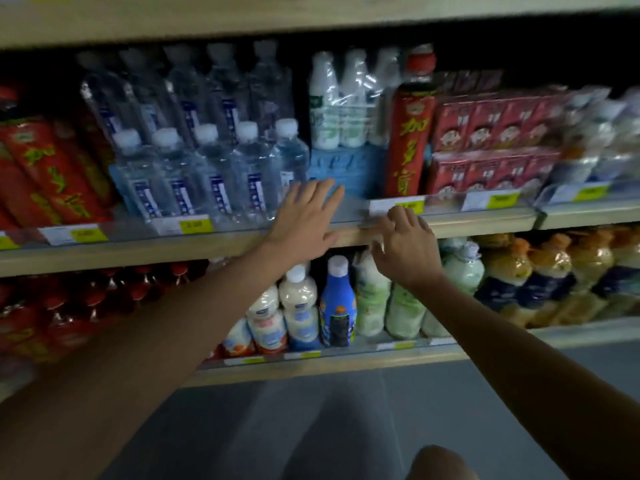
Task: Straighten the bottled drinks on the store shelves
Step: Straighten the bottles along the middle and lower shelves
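Left hand (pixel 304 216) flat, right hand (pixel 403 244) curled at wooden shelf edge (pixel 173 251); grey floor (pixel 311 420)

clear water bottles (pixel 221 174) with white caps stand upright in rows on the middle shelf (pixel 485 221).

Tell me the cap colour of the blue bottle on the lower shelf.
White cap, clearest in the head view.

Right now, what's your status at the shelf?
Left hand open, right hand curled, both empty at shelf edge. Water bottles untouched. Nothing blocking.
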A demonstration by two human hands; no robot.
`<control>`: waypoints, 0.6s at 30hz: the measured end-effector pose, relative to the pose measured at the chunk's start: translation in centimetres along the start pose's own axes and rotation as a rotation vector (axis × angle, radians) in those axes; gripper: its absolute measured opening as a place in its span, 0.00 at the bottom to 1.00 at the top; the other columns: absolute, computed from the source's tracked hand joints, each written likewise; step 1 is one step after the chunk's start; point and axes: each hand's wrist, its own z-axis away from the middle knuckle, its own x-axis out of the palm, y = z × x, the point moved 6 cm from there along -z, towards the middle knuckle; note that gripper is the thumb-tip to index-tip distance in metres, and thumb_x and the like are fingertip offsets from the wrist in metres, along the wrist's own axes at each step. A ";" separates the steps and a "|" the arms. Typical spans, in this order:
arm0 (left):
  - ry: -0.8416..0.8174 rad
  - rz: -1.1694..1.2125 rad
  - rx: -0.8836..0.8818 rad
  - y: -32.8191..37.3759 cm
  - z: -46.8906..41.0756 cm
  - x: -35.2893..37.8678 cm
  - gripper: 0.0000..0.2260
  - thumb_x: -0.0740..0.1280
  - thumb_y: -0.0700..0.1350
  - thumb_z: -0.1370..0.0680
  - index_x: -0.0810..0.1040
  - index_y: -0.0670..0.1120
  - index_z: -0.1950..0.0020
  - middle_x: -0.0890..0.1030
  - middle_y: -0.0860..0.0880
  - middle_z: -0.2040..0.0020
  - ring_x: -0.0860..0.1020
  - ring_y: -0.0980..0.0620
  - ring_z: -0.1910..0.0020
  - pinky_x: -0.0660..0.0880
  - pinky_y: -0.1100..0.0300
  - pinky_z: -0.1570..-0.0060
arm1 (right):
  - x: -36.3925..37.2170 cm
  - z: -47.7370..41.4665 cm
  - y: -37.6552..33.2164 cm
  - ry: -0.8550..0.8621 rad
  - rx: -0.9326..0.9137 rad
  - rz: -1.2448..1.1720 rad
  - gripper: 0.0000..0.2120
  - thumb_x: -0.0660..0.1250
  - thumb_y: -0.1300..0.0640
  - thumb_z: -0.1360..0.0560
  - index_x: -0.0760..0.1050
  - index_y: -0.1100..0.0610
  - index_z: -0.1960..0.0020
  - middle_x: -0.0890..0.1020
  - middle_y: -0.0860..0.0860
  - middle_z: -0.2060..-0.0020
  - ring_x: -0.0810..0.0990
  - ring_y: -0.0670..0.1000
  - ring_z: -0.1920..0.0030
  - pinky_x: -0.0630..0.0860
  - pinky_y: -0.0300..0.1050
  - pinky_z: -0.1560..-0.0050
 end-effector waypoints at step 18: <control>0.110 0.572 -0.426 5.1 -6.9 0.7 0.37 0.61 0.64 0.25 0.58 0.41 0.26 0.65 0.42 0.29 0.66 0.43 0.31 0.67 0.48 0.39 | 1.1 -0.2 10.4 0.074 0.046 -0.034 0.19 0.70 0.51 0.31 0.77 0.59 0.44 0.77 0.60 0.52 0.76 0.61 0.48 0.75 0.53 0.60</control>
